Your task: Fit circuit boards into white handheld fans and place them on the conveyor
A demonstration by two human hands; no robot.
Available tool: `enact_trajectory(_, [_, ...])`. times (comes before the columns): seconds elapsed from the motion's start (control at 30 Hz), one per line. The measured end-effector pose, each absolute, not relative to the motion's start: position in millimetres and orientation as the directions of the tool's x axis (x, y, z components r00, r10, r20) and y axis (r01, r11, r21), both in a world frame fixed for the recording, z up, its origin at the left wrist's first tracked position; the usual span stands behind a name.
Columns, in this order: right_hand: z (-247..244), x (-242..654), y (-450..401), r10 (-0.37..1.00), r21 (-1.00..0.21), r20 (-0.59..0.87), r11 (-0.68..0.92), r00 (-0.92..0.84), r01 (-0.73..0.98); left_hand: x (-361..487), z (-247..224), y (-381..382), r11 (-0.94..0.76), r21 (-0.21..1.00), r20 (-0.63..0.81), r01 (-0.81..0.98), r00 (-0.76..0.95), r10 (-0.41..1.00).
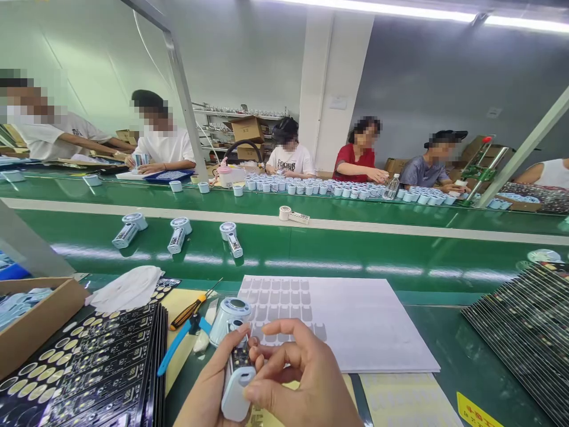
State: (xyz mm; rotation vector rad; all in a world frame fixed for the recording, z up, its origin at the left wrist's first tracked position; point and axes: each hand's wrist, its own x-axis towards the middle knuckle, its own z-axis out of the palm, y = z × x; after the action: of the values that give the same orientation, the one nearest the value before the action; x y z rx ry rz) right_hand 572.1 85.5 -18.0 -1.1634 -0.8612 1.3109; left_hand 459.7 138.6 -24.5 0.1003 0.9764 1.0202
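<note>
Device [237,362] label unreadable — perhaps blurred.

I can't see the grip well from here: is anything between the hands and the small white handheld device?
Nothing visible. The left hand holds the small white handheld device directly, and the right hand touches it with fingertips at its dark front panel. The orange-handled screwdriver and white sticker sheet lie apart on the bench.

Glossy green belt [311,249], smooth white plastic fan [235,356], matt white paper sheet [355,320], brown cardboard box [35,326]
</note>
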Motion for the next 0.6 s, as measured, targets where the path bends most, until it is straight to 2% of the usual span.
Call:
enact_trajectory(0.43, [-12.2, 572.8, 85.7, 0.978, -0.975, -0.161, -0.137, 0.131, -0.176, 458.4, -27.7, 140.6, 0.563, 0.484, -0.633, -0.670, 0.176, 0.754])
enact_trajectory(0.53, [-16.4, 568.7, 82.3, 0.981, -0.991, -0.115, -0.103, 0.159, -0.081, 460.9, -24.6, 137.7, 0.563, 0.474, -0.654, -0.678, 0.157, 0.740])
enact_trajectory(0.6, [-20.5, 565.1, 79.7, 0.982, -0.999, -0.016, -0.026, 0.190, 0.047, 463.0, -21.6, 133.2, 0.544, 0.478, -0.642, -0.689, 0.148, 0.752])
